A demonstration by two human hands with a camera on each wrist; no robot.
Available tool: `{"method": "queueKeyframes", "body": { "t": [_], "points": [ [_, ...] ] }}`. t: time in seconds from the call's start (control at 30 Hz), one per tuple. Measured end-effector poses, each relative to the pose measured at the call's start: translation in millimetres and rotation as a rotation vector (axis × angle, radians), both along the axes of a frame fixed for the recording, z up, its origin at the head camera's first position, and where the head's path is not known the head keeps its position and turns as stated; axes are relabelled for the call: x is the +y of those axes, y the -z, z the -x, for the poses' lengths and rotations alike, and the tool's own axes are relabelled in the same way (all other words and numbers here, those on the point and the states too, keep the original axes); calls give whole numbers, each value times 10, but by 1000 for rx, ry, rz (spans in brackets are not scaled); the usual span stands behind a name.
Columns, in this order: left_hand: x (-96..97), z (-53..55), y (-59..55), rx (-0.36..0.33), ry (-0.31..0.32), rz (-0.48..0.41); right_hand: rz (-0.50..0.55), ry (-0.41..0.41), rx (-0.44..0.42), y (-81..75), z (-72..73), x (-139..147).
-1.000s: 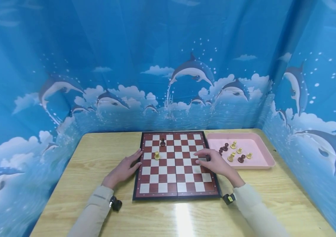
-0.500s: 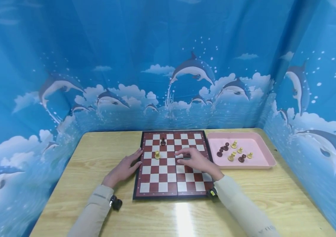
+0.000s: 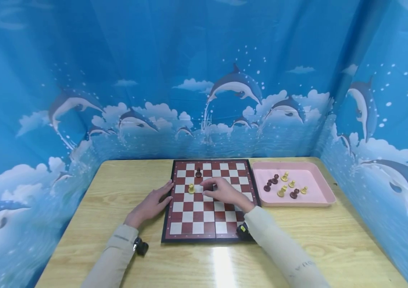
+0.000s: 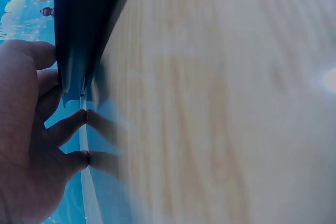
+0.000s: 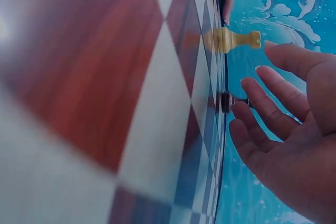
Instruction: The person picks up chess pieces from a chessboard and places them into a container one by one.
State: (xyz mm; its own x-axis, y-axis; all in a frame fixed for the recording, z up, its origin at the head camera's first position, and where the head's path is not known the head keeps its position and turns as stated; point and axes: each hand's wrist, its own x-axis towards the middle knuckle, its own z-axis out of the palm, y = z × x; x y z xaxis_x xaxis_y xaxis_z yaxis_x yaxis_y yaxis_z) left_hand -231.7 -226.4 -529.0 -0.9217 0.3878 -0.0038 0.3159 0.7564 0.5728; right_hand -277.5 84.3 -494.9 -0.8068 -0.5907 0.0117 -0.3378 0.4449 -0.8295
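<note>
A red-and-white chessboard (image 3: 188,216) lies on the table. On it stand a gold rook (image 3: 191,189) and, farther back, a dark chess piece (image 3: 198,173). My right hand (image 3: 222,191) hovers over the middle of the board, just right of the rook, fingers parted and holding nothing. In the right wrist view the thumb tip comes close to the rook's top (image 5: 255,39), and the fingers partly hide the dark piece (image 5: 227,102). My left hand (image 3: 151,206) rests at the board's left edge, its fingers (image 4: 68,129) loosely spread beside the dark side (image 4: 86,30) of the board.
Right of the board stands a pink tray (image 3: 319,198) with several gold and dark chess pieces, among them a dark one (image 3: 294,193) and a gold one (image 3: 281,191). A blue dolphin-print curtain (image 3: 146,132) surrounds the table (image 3: 92,224) at the back and sides.
My right hand has moved left from the board's right edge, near the tray, to beside the gold rook. The left hand and the pieces have stayed put.
</note>
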Motion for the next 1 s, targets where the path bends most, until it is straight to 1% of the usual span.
{"method": "queueKeyframes", "body": {
  "t": [0.17, 0.3, 0.4, 0.7, 0.83, 1.0],
  "points": [
    [-4, -7, -1, 0, -1, -1, 8, -17, -23, 24, 58, -121],
    [-2, -9, -3, -4, 0, -2, 1, -15, -41, 14, 66, -203],
    [1, -5, -4, -8, -3, -1, -22, -16, -31, -2, 69, -254],
    [3, 10, 10, 14, 8, -8, -76, -70, -3, -29, 97, -336],
    [4, 5, 6, 13, 7, -16, -80, -71, -1, -28, 114, -358],
    [-1, 0, 3, 12, 2, -19, -88, -52, 4, -11, 141, -393]
  ]
}}
